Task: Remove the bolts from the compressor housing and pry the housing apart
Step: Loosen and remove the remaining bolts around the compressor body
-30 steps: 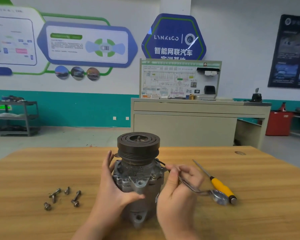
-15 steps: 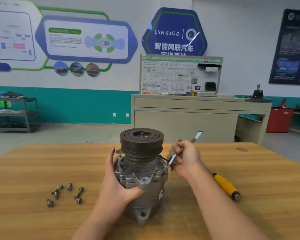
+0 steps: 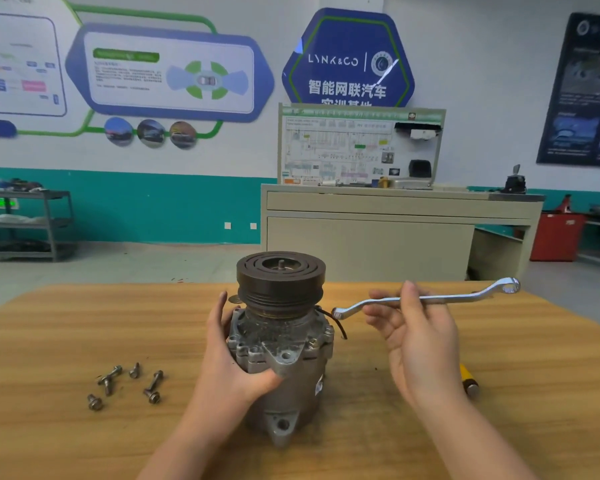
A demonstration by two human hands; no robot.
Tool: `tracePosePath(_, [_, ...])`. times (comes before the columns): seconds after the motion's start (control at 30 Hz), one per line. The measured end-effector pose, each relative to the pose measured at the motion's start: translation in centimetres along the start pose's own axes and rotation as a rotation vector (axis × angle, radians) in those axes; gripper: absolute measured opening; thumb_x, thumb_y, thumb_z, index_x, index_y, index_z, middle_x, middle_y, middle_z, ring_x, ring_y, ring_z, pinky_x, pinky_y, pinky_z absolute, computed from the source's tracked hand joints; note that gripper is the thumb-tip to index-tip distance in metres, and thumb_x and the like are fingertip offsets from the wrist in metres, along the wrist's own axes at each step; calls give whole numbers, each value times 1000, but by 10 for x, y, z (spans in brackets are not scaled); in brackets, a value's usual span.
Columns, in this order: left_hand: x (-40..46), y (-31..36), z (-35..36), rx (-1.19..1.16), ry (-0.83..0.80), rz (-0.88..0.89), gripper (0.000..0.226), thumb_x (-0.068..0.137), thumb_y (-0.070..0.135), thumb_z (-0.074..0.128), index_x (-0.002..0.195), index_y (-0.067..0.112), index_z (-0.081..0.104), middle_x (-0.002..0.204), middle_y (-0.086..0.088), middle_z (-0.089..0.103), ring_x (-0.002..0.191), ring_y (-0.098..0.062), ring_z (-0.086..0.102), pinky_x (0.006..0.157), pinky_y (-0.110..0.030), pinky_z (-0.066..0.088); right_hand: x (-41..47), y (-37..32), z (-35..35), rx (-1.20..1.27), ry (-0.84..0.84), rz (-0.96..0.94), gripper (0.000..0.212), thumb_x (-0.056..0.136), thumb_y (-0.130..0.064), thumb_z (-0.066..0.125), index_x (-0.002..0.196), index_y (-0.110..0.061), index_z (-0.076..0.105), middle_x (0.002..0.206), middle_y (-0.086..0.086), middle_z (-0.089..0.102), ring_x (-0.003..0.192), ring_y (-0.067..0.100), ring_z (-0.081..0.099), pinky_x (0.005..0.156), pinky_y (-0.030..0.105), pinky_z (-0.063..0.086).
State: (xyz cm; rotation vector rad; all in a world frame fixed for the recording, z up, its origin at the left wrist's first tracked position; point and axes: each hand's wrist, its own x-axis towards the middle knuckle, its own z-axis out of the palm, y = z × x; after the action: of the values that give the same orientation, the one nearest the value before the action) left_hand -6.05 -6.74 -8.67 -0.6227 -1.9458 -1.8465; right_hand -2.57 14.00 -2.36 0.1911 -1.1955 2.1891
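Compressor stands upright mid-table, left hand wrapped around its housing. Right hand pinches the wrench just right of it. 5 bolts lie loose at left.

A cast-metal compressor housing, dull grey and rough-grained, stands on a wooden table with a smooth, honey-toned grain finish. Atop the housing sits a dark, matt metal pulley with ribbed grooves. To the housing's right, a ring spanner of polished, mirror-bright metal catches the light. Left of the housing, loose bolts show a dull grey metal finish. Further right of the housing, partly hidden behind a forearm, a tool handle looks like glossy yellow plastic with a metal end cap.
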Motion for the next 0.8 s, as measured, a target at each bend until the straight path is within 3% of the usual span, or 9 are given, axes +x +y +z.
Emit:
tracePosePath(0.07, [0,1,0,2,9,-3,122,42,48,92,130,70,10,114,52,47,117,17,50,86,0,41,-8,4,2,-115,-21,-99,17,99,-21,44,90,-8,51,76,11,72,57,23,68,54,26,55])
tracePosePath(0.2, [0,4,-1,10,8,-18,123,35,63,92,125,78,10,114,53,45,116,19,49,91,-8,40,-20,14,1,-306,-103,-264,21,90,-34,47,88,-14,51,84,6,71,63,25,71,57,27,56])
tracePosePath(0.37, [-1,3,-1,5,-10,0,125,39,54,93,132,68,11,120,48,46,119,16,49,88,1,40,-37,26,4,-673,-251,-643,19,98,-46,43,93,-31,54,76,-10,66,69,-1,66,62,9,50])
tracePosePath(0.43, [-2,5,-3,0,-28,-10,134,32,64,92,137,65,9,129,43,43,122,15,47,91,0,38,-44,34,6,-717,-322,-711,17,99,-51,37,99,-37,46,79,-13,60,73,-2,63,65,9,49])
tracePosePath(0.5, [-2,8,-5,-5,-49,-12,142,24,76,86,141,58,7,126,50,41,120,21,45,90,3,36,-48,39,8,-613,-266,-714,13,101,-43,38,97,-35,47,80,-12,58,69,4,61,65,13,50])
tracePosePath(0.57, [-4,11,-5,-17,-68,-6,146,22,83,79,144,53,5,120,57,40,117,26,43,87,5,35,-44,37,12,-329,-74,-562,14,100,-29,38,90,-24,47,76,-2,63,56,12,56,57,20,48])
tracePosePath(0.67, [-7,13,-5,-60,-70,-31,150,23,83,79,148,47,4,130,45,40,118,24,45,86,3,38,-16,33,16,32,190,-212,22,104,-16,33,83,-15,40,58,3,60,37,13,42,40,19,35])
tracePosePath(0.73, [-6,11,-5,-51,-69,-19,150,24,81,81,149,46,6,134,39,41,118,23,46,86,2,39,13,33,17,140,195,42,25,105,-14,31,81,-13,37,52,5,52,30,11,32,36,15,27])
tracePosePath(0.8, [-5,10,-5,-41,-69,-15,147,26,81,81,148,47,7,128,47,45,117,23,46,86,2,39,39,35,19,152,95,346,27,105,-15,30,78,-11,36,49,3,47,28,9,27,33,15,21])
